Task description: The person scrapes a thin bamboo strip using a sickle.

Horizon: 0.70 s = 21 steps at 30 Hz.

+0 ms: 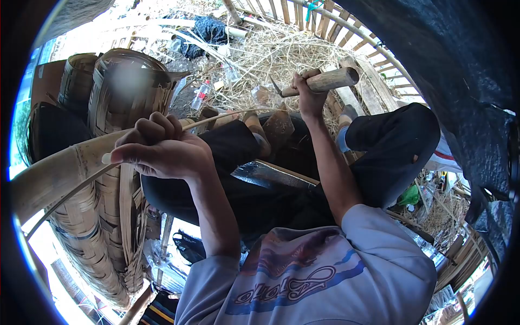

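Note:
My left hand [168, 146] is closed around a long thin bamboo strip [233, 114]. One end of the strip runs forward past my knee; the other bends back to the lower left. Farther right, my right hand [310, 97] grips a knife by its thick wooden handle [333, 81], near the blade end. The knife's short, thin blade [275, 84] points away to the left, apart from the strip. A thick bamboo pole [59, 170] extends from the left edge to behind my left hand; I cannot tell whether the hand touches it.
Woven bamboo baskets [81, 233] stand along my left side. Straw and shavings [292, 54] cover the ground ahead, with a plastic bottle [201, 95] among them. A slatted bamboo fence [346, 27] curves behind, and a dark tarp [433, 59] hangs at the right.

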Motion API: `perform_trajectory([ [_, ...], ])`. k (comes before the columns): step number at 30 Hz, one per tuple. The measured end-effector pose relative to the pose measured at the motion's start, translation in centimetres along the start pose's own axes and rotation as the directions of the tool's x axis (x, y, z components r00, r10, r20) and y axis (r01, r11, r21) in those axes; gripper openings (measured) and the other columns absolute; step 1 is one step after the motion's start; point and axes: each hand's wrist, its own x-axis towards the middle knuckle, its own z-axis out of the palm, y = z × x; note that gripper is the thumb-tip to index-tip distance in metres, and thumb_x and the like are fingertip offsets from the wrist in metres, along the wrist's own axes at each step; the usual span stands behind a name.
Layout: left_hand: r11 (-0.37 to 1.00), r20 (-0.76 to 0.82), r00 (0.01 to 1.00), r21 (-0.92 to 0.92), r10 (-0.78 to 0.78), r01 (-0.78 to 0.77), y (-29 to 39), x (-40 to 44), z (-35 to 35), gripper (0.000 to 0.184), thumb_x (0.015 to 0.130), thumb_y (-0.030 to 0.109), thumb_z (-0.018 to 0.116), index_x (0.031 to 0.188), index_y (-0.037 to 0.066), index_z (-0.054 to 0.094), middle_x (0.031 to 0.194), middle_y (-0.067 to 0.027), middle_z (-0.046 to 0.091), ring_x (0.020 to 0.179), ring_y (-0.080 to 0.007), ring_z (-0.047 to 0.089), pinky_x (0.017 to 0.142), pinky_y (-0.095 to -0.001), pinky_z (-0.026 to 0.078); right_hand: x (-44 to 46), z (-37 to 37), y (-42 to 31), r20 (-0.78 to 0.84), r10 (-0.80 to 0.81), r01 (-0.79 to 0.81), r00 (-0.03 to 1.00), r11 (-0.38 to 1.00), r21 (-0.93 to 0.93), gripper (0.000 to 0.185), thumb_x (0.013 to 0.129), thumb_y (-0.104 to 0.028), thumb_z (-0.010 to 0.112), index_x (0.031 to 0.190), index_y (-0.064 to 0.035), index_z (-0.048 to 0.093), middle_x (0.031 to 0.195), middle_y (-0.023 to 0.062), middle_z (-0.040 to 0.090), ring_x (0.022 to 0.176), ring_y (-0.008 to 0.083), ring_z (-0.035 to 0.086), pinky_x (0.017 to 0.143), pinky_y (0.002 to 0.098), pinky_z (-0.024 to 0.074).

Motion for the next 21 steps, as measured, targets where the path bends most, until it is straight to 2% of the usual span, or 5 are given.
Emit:
perform_trajectory([
  [3,1.000,0.035,0.999,-0.018,0.016,-0.016,0.0,-0.1,0.2,0.050,0.090,0.055,0.029,0.061,0.016,0.017,0.048,0.0056,0.014,0.041,-0.0045,0.011,0.034,-0.0201,0.011,-1.9,-0.8,2.1,0.048,0.148,-0.144,0.988,0.986,-0.089,0.013,0.077,-0.002,0.061,0.076,-0.0060,0.049,0.062,0.0032,0.052,0.055,0.0112,0.054,0.052,0.0245,0.0449],
  [7,0.998,0.046,0.999,-0.056,0.011,-0.008,0.0,-0.1,0.8,0.050,0.090,0.055,0.029,0.061,0.016,0.018,0.048,0.0059,0.014,0.042,-0.0042,0.011,0.035,-0.0198,0.011,-3.5,-4.4,7.8,0.091,0.135,-0.091,0.987,0.921,-0.379,0.011,0.077,-0.006,0.063,0.076,-0.0059,0.052,0.062,0.0019,0.055,0.050,0.0097,0.055,0.046,0.0230,0.0441],
  [9,0.998,0.041,0.999,-0.063,0.007,-0.005,0.0,-0.3,0.4,0.049,0.091,0.054,0.029,0.061,0.016,0.018,0.048,0.0060,0.014,0.042,-0.0043,0.011,0.035,-0.0195,0.010,-3.4,-4.4,7.1,0.049,0.223,-0.203,0.974,0.944,-0.258,0.010,0.078,-0.006,0.062,0.076,-0.0058,0.051,0.061,0.0022,0.055,0.051,0.0092,0.055,0.047,0.0226,0.0448],
  [15,0.998,0.069,0.998,-0.063,0.011,-0.007,-0.1,-0.2,0.1,0.050,0.091,0.054,0.029,0.061,0.016,0.016,0.048,0.0059,0.013,0.042,-0.0042,0.010,0.035,-0.0196,0.011,-0.5,-1.7,2.4,0.079,0.079,-0.078,0.994,0.997,-0.019,0.013,0.077,-0.003,0.061,0.074,-0.0047,0.049,0.063,0.0035,0.052,0.056,0.0110,0.054,0.053,0.0252,0.0463],
  [21,0.998,0.104,0.994,-0.062,0.015,-0.008,0.0,-0.4,0.7,0.051,0.090,0.056,0.029,0.061,0.016,0.016,0.048,0.0056,0.013,0.042,-0.0047,0.011,0.035,-0.0203,0.011,-1.7,-5.3,7.9,0.106,0.057,-0.001,0.993,0.885,-0.465,0.012,0.075,-0.008,0.065,0.075,-0.0069,0.053,0.065,0.0017,0.055,0.057,0.0090,0.055,0.053,0.0238,0.0443],
])
